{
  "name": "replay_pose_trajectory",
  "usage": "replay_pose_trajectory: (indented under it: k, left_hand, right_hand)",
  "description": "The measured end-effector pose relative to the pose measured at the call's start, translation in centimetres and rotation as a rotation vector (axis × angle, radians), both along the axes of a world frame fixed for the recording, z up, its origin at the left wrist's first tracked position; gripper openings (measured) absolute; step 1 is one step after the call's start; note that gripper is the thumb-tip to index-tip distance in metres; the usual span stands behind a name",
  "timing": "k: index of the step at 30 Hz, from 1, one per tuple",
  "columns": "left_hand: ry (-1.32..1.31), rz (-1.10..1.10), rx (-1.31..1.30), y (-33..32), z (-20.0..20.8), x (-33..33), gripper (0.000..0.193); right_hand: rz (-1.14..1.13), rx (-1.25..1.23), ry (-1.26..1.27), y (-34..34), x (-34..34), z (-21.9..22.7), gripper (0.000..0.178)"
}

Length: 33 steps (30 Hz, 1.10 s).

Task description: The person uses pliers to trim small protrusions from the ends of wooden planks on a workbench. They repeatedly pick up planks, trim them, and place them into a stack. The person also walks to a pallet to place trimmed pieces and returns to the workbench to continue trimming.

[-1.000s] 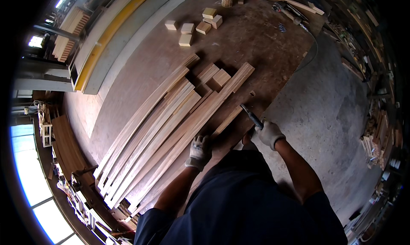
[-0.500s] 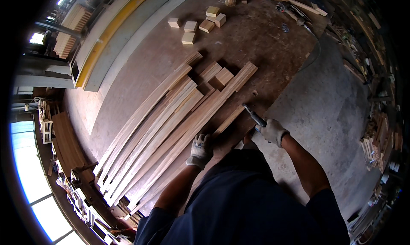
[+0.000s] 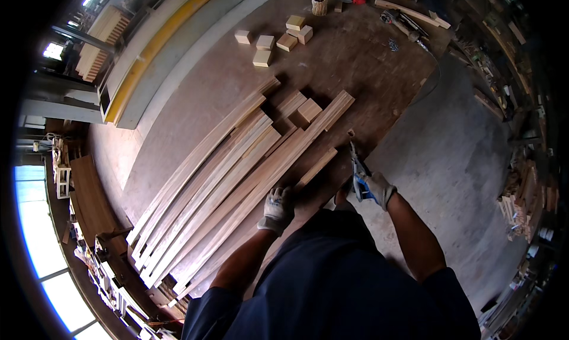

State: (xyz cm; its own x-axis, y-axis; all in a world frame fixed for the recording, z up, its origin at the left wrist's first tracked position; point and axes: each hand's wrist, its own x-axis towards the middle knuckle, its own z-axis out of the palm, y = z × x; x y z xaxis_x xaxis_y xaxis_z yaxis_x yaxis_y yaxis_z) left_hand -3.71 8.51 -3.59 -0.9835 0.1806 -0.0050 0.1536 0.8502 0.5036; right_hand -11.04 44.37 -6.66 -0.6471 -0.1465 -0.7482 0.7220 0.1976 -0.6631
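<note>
My gloved left hand rests on the near end of a short narrow wooden strip that lies beside several long wooden boards on a brown workbench top. My gloved right hand grips a slim blue-handled tool that points away from me, its tip near the far end of the strip. A short square offcut lies on the boards' far ends.
Several small wooden blocks sit at the far side of the bench, with a cup of sticks and a power tool with a cord. Grey concrete floor lies to the right. Stacked timber stands at the left.
My right hand with the tool has shifted slightly toward me and lower. My left hand stays on the strip's near end.
</note>
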Motion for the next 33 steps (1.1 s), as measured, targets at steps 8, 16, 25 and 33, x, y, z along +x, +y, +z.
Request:
replay_pose_trajectory:
  k: [8,16,25,33]
  left_hand:
    - [0.011,0.109,-0.068,2.4,1.0,-1.3,0.043]
    - [0.048,0.299,-0.075,-2.8,1.6,7.4,0.055]
    - [0.114,0.6,-0.216,-6.5,1.9,15.9,0.055]
    - [0.045,0.572,-0.134,-6.9,2.2,13.7,0.032]
  right_hand:
    - [0.059,0.254,-0.033,3.3,-4.1,0.6,0.038]
    - [-0.14,0.168,-0.004,2.2,-10.7,4.4,0.033]
    - [0.246,0.971,0.825,-4.4,-7.1,8.0,0.056]
    - [0.545,0.887,1.135,-6.8,-5.4,8.1,0.062]
